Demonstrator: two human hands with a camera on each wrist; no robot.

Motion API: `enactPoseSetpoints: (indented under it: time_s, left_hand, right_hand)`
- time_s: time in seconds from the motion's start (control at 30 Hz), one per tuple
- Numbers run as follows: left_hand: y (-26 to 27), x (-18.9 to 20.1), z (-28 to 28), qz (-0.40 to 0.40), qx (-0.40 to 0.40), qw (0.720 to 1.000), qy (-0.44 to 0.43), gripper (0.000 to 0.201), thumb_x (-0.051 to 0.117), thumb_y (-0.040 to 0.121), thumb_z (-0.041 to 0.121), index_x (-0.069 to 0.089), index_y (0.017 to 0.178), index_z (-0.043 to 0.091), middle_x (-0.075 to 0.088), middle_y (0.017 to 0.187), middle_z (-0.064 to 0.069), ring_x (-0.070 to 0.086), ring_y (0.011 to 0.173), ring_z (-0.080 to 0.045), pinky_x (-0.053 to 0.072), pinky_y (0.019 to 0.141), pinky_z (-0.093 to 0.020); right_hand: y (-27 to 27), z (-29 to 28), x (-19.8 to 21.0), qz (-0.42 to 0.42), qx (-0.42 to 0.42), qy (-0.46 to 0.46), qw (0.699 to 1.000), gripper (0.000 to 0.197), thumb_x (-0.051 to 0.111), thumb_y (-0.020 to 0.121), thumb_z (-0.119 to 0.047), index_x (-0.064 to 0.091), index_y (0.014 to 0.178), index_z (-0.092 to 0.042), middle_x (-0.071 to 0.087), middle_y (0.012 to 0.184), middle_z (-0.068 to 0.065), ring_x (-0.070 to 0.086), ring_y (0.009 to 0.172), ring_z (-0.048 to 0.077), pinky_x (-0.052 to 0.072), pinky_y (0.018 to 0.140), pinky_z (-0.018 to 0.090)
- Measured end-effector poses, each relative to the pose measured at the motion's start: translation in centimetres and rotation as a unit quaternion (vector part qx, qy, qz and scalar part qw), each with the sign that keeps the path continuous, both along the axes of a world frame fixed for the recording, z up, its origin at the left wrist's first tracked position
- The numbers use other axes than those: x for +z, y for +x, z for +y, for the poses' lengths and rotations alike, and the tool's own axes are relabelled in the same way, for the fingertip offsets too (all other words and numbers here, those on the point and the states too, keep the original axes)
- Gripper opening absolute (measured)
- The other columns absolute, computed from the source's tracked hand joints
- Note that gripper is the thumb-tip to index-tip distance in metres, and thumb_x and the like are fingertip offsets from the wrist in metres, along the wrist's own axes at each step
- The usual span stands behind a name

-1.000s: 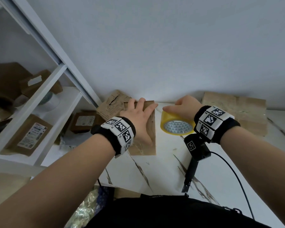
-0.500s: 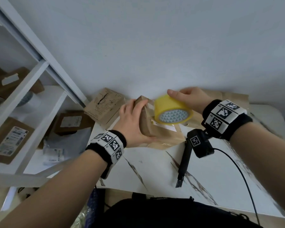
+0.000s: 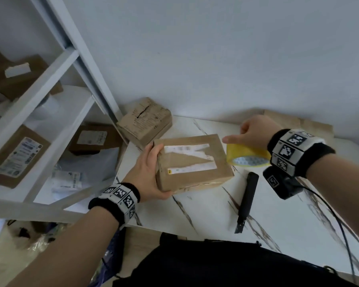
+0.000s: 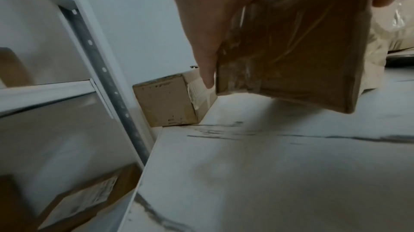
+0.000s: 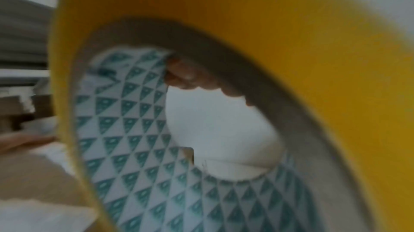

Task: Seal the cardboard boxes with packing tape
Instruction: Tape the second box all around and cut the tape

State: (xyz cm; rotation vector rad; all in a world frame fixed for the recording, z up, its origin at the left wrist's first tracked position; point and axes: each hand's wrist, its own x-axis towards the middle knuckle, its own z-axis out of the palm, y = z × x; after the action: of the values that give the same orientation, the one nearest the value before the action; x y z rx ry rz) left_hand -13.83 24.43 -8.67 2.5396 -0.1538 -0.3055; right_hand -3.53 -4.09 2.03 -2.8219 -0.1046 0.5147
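Shelving (image 3: 56, 65) in white metal fills the left of the head view; we note several labelled parcels on its boards, their print too blurred to read. Next in size, the white marble-patterned table (image 3: 205, 208) runs from the shelf post to the right edge, where it is cut off by the frame. On it, near the middle, sits the cardboard box (image 3: 192, 162), one end raised off the surface, as the left wrist view shows; old clear tape covers that underside. A torn white label lies across its top face. We record the left hand (image 3: 147, 172) grasping the box at its left end, thumb on top and fingers curled underneath. A second cardboard box (image 3: 144, 121) rests at the back corner against the shelf post, apart from the first. Flattened cardboard (image 3: 298, 123) lies against the wall on the right, largely hidden behind the right arm.

Just right of the held box, the right hand (image 3: 255, 133) grasps the yellow tape roll (image 3: 247, 157): fingertips (image 5: 181, 74) hook inside the patterned core, index finger extended toward the box. The right wrist view is heavily blurred, and we cannot tell whether the roll touches the table. A black utility knife (image 3: 247, 197) lies on the table in front of the roll, untouched.
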Motion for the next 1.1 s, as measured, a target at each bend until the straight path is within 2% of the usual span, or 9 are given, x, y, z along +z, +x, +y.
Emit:
enactPoseSetpoints:
  time_s: [0.17,0.37,0.5,0.53,0.63,0.7,0.83,0.93,1.1]
  left_hand:
    - [1.1,-1.3,0.7,0.005,-0.018,1.000,-0.004,0.133,0.077,0.041,0.067,-0.001,0.143,0.033,0.009,0.153,-0.005,0.025,0.138,-0.022,0.034,0.111,-0.043]
    - [0.9,-2.7,1.8,0.037,-0.027,0.999,0.022,0.131,0.068,0.039,0.071,-0.004,0.141,0.034,0.009,0.152,-0.004,0.026,0.137,-0.023,0.031,0.112,-0.041]
    - [0.8,-3.1,2.1,0.034,-0.026,0.999,0.002,0.127,0.068,0.040,0.070,-0.005,0.139,0.039,0.006,0.152,-0.001,0.025,0.137,-0.021,0.032,0.112,-0.041]
    - [0.7,-3.1,2.1,0.033,-0.027,0.999,-0.003,0.126,0.067,0.040,0.070,-0.006,0.139,0.040,0.005,0.152,0.000,0.025,0.137,-0.021,0.031,0.112,-0.042]
    - [0.7,-3.2,2.1,0.034,-0.028,0.999,-0.006,0.128,0.065,0.040,0.071,-0.008,0.140,0.039,0.000,0.154,0.000,0.022,0.140,-0.022,0.029,0.114,-0.040]
    - [0.6,-3.3,2.1,0.038,-0.025,0.999,-0.002,0.128,0.064,0.040,0.072,-0.008,0.140,0.039,-0.002,0.155,-0.001,0.019,0.141,-0.022,0.027,0.115,-0.039]
    - [0.6,-3.3,2.0,0.045,-0.018,0.999,-0.008,0.133,0.068,0.040,0.069,-0.011,0.142,0.038,-0.006,0.156,-0.003,0.014,0.144,-0.022,0.022,0.117,-0.038]
    - [0.4,-3.2,1.9,0.054,-0.010,0.998,-0.010,0.137,0.085,0.051,0.050,-0.010,0.147,0.030,-0.010,0.157,-0.004,0.009,0.145,-0.020,0.017,0.118,-0.035]
    - [0.1,-2.8,1.8,0.058,-0.001,0.998,-0.007,0.135,0.064,0.040,0.071,-0.008,0.147,0.032,-0.005,0.158,-0.004,0.012,0.145,-0.020,0.020,0.118,-0.038]
  right_hand:
    - [-0.2,0.5,-0.5,0.030,-0.014,0.023,0.999,0.052,0.063,0.074,-0.061,0.045,0.056,-0.016,0.043,0.057,-0.001,0.044,0.057,0.017,0.032,0.053,0.026]
    - [-0.8,-0.1,-0.6,0.075,-0.030,0.080,0.993,0.045,0.050,0.082,-0.064,0.061,0.070,-0.021,0.055,0.068,-0.006,0.054,0.069,0.013,0.037,0.063,0.026]
    - [-0.8,-0.6,-1.2,0.046,-0.053,0.087,0.994,0.060,0.056,0.079,-0.061,0.069,0.087,-0.004,0.060,0.074,0.010,0.055,0.073,0.018,0.041,0.065,0.028]
    - [-0.7,-0.6,-1.2,0.038,-0.050,0.077,0.995,0.060,0.059,0.078,-0.061,0.068,0.083,-0.002,0.058,0.073,0.015,0.054,0.070,0.018,0.040,0.063,0.028]
    - [-0.3,-0.6,-1.1,0.021,-0.044,0.015,0.999,0.056,0.064,0.074,-0.061,0.046,0.057,-0.011,0.039,0.058,0.005,0.042,0.056,0.019,0.030,0.054,0.029]
    - [-0.2,-0.5,-1.2,0.014,-0.040,-0.042,0.998,0.056,0.066,0.073,-0.060,0.039,0.057,-0.013,0.034,0.056,0.003,0.037,0.054,0.019,0.026,0.051,0.030]
    - [0.3,-0.6,-3.2,0.028,-0.037,-0.071,0.996,0.055,0.066,0.074,-0.059,0.060,0.073,-0.004,0.054,0.071,0.010,0.055,0.074,0.026,0.040,0.061,0.032]
    - [0.7,-0.7,-5.1,0.032,-0.043,-0.072,0.996,0.065,0.066,0.074,-0.059,0.067,0.091,0.003,0.066,0.091,0.016,0.061,0.090,0.031,0.049,0.076,0.036]
    - [0.9,-0.6,-6.6,0.064,-0.039,-0.089,0.993,0.058,0.063,0.073,-0.065,0.056,0.064,-0.008,0.054,0.068,0.007,0.052,0.072,0.026,0.035,0.056,0.028]
